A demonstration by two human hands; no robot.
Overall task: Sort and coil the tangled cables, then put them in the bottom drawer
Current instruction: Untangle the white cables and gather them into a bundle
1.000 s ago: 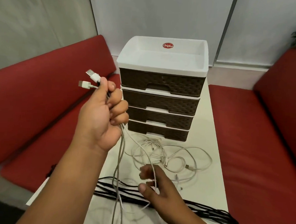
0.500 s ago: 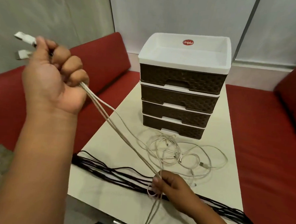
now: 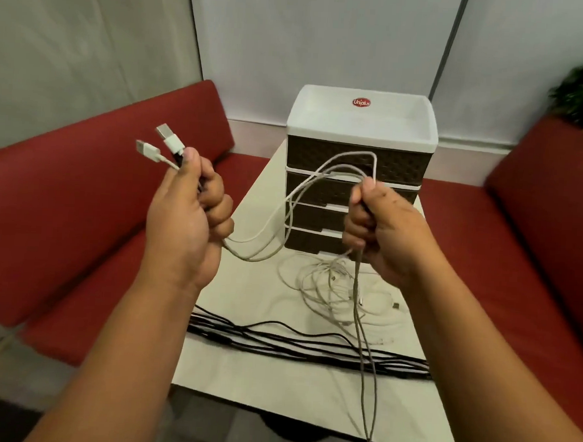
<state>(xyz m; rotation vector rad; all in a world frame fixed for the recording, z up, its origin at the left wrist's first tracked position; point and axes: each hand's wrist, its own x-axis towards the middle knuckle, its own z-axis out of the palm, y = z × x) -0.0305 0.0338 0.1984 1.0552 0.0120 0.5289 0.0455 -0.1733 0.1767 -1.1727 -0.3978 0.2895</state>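
While the bundle of thin white USB cables (image 3: 283, 217) sags between two fists above the white table (image 3: 275, 378), the left hand (image 3: 189, 212) grips its plug end and the right hand (image 3: 374, 225) its middle; the brown-and-white four-drawer plastic organiser (image 3: 359, 150) stands behind, loose white cables (image 3: 330, 290) and black cables (image 3: 293, 347) lying before it.

The white desk (image 3: 241, 373) carries a four-drawer organizer (image 3: 358, 177) at 12 o'clock, tangled white cables (image 3: 317, 289) centrally, black cables (image 3: 276, 346) toward 6.

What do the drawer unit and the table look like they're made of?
Drawer unit: probably moulded plastic, with a smooth glossy white tray top and matte brown fronts embossed in a woven pattern. Table: smooth, off-white, faintly shiny top, likely laminate, though that's uncertain.
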